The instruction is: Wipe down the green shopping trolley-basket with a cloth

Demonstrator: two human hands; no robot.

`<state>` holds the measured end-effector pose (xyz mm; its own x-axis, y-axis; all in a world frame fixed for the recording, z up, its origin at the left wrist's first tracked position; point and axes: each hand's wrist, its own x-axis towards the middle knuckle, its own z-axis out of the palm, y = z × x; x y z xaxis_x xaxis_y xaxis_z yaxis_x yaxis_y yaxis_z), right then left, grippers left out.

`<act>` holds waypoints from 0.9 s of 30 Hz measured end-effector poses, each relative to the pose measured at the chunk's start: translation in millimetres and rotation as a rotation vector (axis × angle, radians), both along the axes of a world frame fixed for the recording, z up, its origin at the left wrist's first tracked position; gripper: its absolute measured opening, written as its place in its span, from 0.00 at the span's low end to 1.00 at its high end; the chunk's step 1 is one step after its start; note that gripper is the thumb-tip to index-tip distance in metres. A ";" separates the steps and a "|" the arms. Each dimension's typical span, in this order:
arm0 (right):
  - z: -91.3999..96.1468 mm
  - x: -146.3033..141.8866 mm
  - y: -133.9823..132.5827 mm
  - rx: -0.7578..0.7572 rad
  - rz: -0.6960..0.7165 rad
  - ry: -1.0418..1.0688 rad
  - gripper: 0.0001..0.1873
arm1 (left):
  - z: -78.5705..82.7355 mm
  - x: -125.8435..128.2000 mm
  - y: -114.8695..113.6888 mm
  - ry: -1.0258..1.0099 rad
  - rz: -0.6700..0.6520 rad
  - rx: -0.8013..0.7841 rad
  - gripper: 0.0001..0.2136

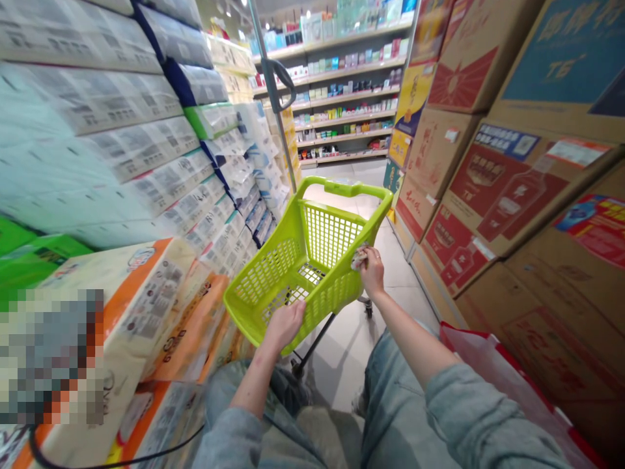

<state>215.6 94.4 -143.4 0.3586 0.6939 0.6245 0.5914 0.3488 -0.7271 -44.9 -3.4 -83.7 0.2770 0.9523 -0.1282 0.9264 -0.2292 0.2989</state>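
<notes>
bright indoor light, blurred stretched edges, soft floor [336, 361] shadows

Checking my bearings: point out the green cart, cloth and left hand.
Green cart [336, 286]: head view, side wall of the basket.
Cloth [358, 258]: head view, its crumpled visible part.
Left hand [287, 324]: head view, back of the hand.

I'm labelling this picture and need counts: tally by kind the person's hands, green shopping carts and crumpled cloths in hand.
Hands: 2 (left hand, right hand)
Green shopping cart: 1
Crumpled cloth: 1, in the right hand
Total: 4
</notes>
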 end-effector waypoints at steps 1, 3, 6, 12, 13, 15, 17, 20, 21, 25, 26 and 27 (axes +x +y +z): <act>-3.2 3.3 1.4 -0.014 0.008 -0.006 0.16 | 0.3 0.6 0.0 -0.001 0.004 0.001 0.24; -13.1 6.7 1.6 -0.081 0.032 -0.010 0.16 | 1.0 1.9 0.1 0.003 0.014 -0.001 0.24; -32.1 7.0 -0.6 -0.246 0.052 0.026 0.18 | 2.2 3.8 0.2 0.026 0.027 -0.011 0.24; -47.4 7.4 5.8 -0.327 -0.003 0.125 0.20 | 1.8 6.9 2.0 0.056 0.040 -0.005 0.24; -46.0 6.3 7.1 -0.321 -0.009 0.150 0.20 | 1.3 7.5 2.7 0.059 0.046 -0.007 0.24; -40.9 0.3 7.1 -0.294 -0.006 0.197 0.19 | -0.2 8.6 4.7 0.071 0.059 -0.015 0.25; -34.1 -12.1 2.5 -0.249 0.017 0.225 0.17 | -1.7 9.8 7.0 0.082 0.066 -0.020 0.26; -23.5 -40.9 -12.4 -0.185 0.079 0.222 0.15 | -3.6 12.2 10.9 0.079 0.064 -0.013 0.27; -20.4 -51.6 -18.7 -0.167 0.103 0.224 0.14 | -4.0 13.1 12.2 0.074 0.064 -0.007 0.27; -12.6 -84.6 -43.9 -0.115 0.183 0.294 0.12 | -4.8 15.6 15.6 0.066 0.077 0.009 0.26; -11.8 -88.8 -49.5 -0.121 0.194 0.304 0.11 | -4.8 15.7 15.9 0.065 0.081 0.009 0.25; -11.3 -91.4 -54.6 -0.130 0.211 0.306 0.10 | -5.0 15.7 16.0 0.062 0.084 0.008 0.25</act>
